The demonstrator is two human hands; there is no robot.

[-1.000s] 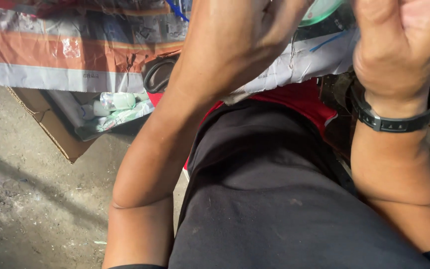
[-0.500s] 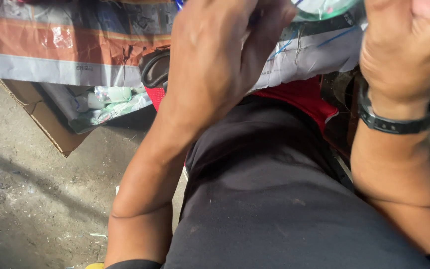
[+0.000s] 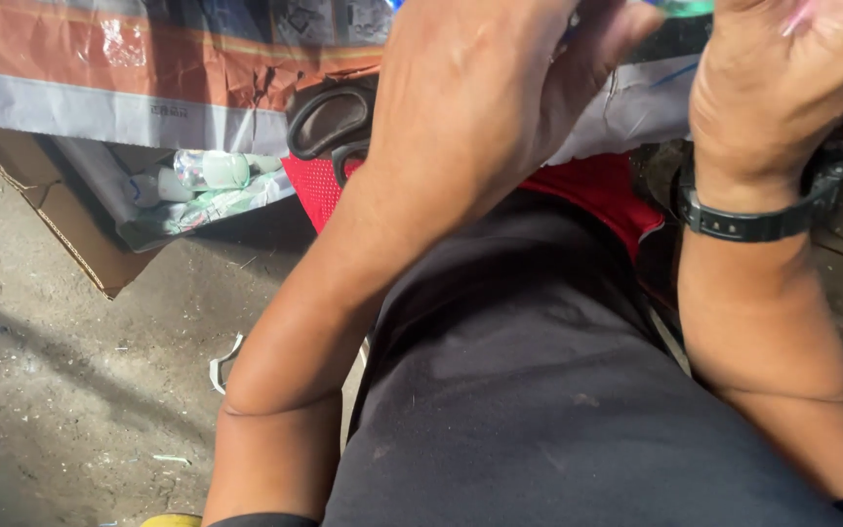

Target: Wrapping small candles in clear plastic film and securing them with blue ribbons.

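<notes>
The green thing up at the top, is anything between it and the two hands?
Nothing visible stands between them. The green thing peeks out at the top edge, right between the left hand and the right hand, and both crowd against it. Most of it is cut off, so their grip can't be seen.

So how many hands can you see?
2. The left hand is raised at top centre; the right hand, with a black watch on its wrist, is at top right. Both run off the top edge, so the fingers are mostly hidden.
</notes>
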